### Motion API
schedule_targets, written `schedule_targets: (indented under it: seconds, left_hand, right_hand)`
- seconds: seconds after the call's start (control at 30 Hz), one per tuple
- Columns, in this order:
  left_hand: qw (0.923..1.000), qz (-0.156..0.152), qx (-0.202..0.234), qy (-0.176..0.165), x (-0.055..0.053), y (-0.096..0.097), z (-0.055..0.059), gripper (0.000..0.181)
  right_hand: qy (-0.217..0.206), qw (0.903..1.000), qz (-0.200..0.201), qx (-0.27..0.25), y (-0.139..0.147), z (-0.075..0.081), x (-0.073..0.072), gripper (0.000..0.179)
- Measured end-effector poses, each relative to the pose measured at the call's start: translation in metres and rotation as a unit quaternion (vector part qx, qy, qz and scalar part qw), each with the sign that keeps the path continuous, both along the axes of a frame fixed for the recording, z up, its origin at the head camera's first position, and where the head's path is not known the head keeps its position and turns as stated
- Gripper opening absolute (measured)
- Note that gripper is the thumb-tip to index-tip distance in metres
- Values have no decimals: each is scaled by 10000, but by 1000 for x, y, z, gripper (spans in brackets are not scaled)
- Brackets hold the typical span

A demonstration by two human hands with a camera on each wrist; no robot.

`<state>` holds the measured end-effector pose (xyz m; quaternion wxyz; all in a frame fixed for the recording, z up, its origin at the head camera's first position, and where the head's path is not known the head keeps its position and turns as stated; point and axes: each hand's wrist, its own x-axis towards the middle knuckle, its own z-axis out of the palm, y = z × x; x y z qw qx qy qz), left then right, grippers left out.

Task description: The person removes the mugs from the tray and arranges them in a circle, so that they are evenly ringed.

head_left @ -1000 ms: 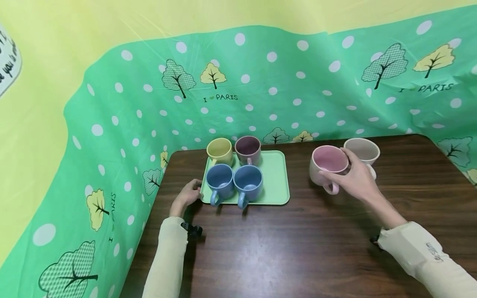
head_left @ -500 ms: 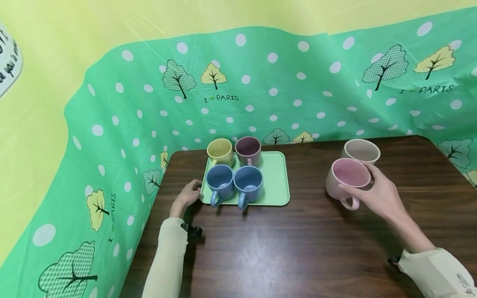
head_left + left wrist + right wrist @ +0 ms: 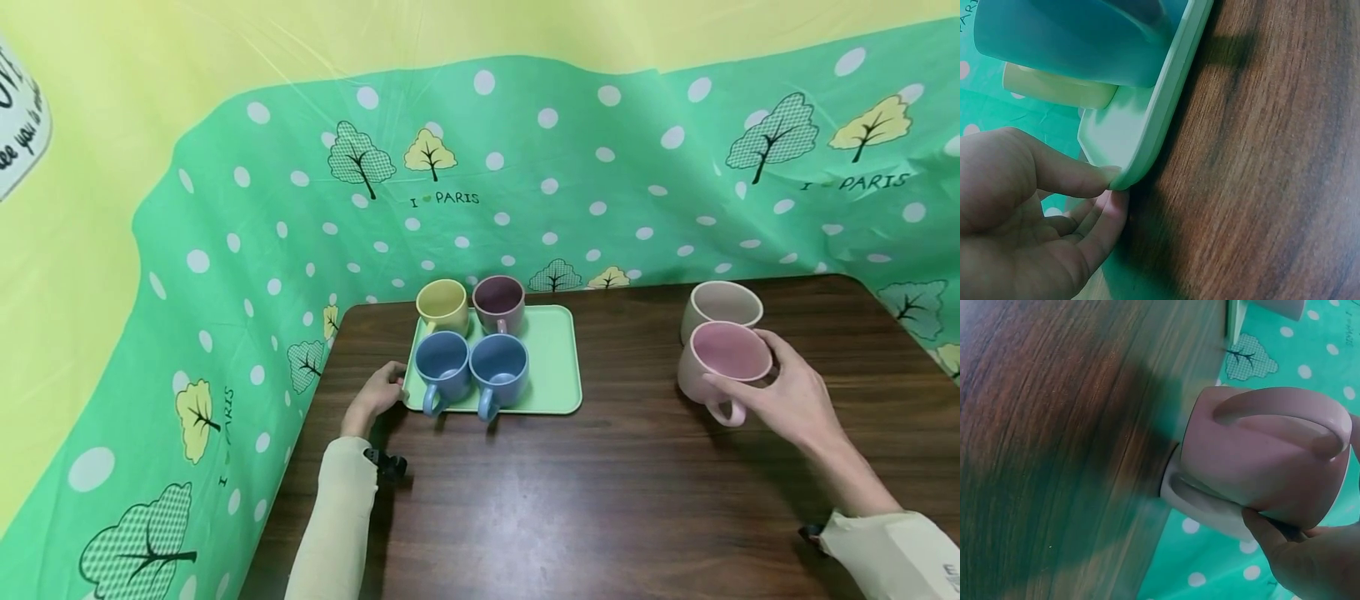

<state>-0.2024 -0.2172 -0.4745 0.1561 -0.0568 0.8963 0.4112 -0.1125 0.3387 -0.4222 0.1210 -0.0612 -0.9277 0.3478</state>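
Currently, right hand (image 3: 798, 396): grips the pink mug (image 3: 723, 358) by its right side, thumb set against the near wall and fingers at the far right of the rim, spread about as wide as that part of the mug needs.
Pink mug: at the right of the table (image 3: 570, 508), roughly upright, handle towards the near side; in the right wrist view its base looks raised off the wood.
Grey-white mug (image 3: 723, 302): stands just beyond the pink mug, which hides its near part; whether the two touch cannot be told.
Left hand (image 3: 381, 390): pinches the near left corner of the green tray (image 3: 553, 371), thumb on top of the rim and fingers under or outside it, almost closed together on the thin edge.
Green tray: lies on the table, left of the pink mug and well apart from it.
On the tray, far row: yellow mug (image 3: 442, 304) at left, plum mug (image 3: 498, 300) to its right.
On the tray, near row: two blue mugs (image 3: 442, 362) side by side, handles jutting over the near edge.
Backdrop: green and yellow cloth (image 3: 525, 167) with white dots and printed trees.
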Motion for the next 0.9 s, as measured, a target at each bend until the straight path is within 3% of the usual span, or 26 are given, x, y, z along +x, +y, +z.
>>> schedule_targets:
  seconds: [0.33,0.9]
  left_hand:
    - [10000,-24,1,1,0,0,1,50]
    - [9999,-79,55,-85,-3,-3,-1,52]
  right_hand:
    - [-34,10000,68,31,15,-4,-2,81]
    - [-217,9986,482,-57,37,-10,-5,92]
